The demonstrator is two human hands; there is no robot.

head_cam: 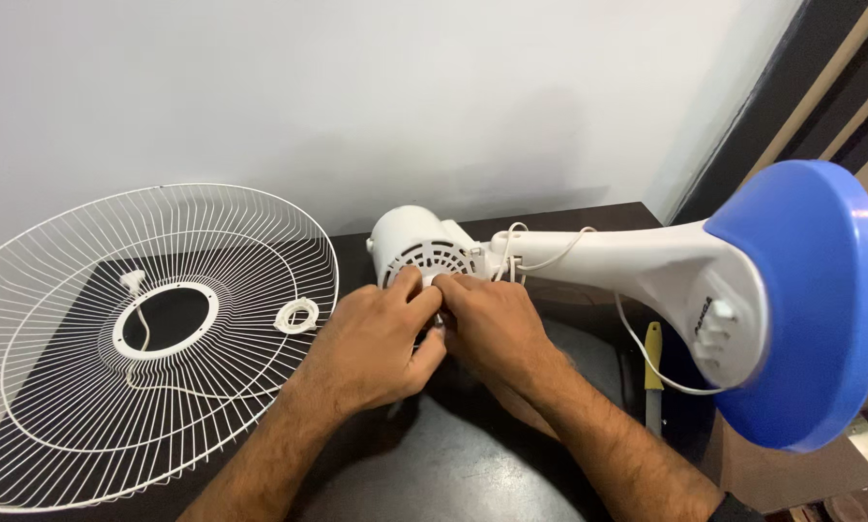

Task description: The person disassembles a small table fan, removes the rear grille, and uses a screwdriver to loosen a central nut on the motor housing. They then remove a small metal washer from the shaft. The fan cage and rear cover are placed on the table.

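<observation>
1. Two bare hands meet at the front of a white fan motor housing [422,249], which lies on its side on a dark table [472,464].
2. The left hand [381,343] has its fingers curled narrow, with the thumb and fingertips pressed to the vented face of the housing; what it pinches, if anything, is hidden.
3. The right hand [492,324] touches the left hand, its fingers bent close against the same spot; whether it grips something small cannot be told.
4. To the right of the right hand, the white fan stand [627,266] runs out from the housing to a round blue base [811,290], which is tipped up on edge.
5. A thin white cord [637,348] loops down from the stand, just beyond the right wrist.
6. A yellow-handled tool [653,353] lies on the table near the right forearm, below the stand.
7. To the left of the left hand, a white wire fan guard [86,387] rests on the table, with a small white ring [296,316] lying on it near the left knuckles.
</observation>
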